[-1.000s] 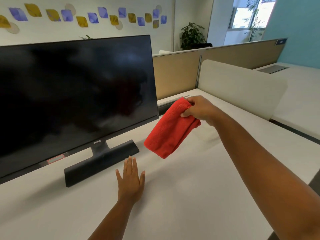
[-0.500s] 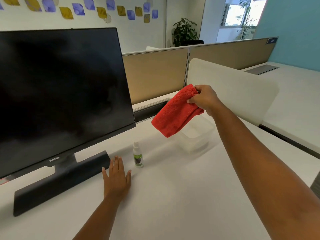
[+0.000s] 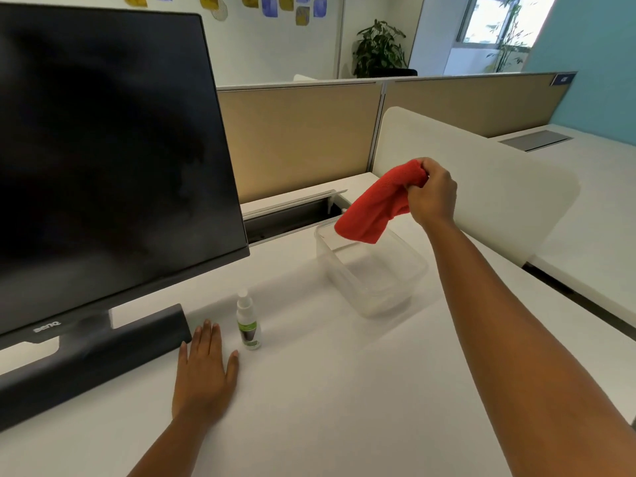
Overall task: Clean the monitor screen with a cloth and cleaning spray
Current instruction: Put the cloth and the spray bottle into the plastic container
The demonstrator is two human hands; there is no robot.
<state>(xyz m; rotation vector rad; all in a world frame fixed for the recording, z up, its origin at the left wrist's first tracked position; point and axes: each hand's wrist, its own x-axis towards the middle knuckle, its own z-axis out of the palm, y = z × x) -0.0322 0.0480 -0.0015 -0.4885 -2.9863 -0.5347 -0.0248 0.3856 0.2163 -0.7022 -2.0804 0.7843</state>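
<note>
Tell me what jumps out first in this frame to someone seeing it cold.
The red cloth grabs the eye, bunched in the right hand and dangling over the clear plastic container at mid-right. Next comes the big dark monitor filling the left side. The small spray bottle stands on the white desk, just right of the left hand, which lies flat by the monitor's base.

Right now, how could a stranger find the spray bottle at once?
Start at the big black monitor on the white desk. Just right of its dark base stands the spray bottle, beside the flat left hand. It is small, upright, white-capped and green-labelled, unlike the clear plastic tub.
</note>
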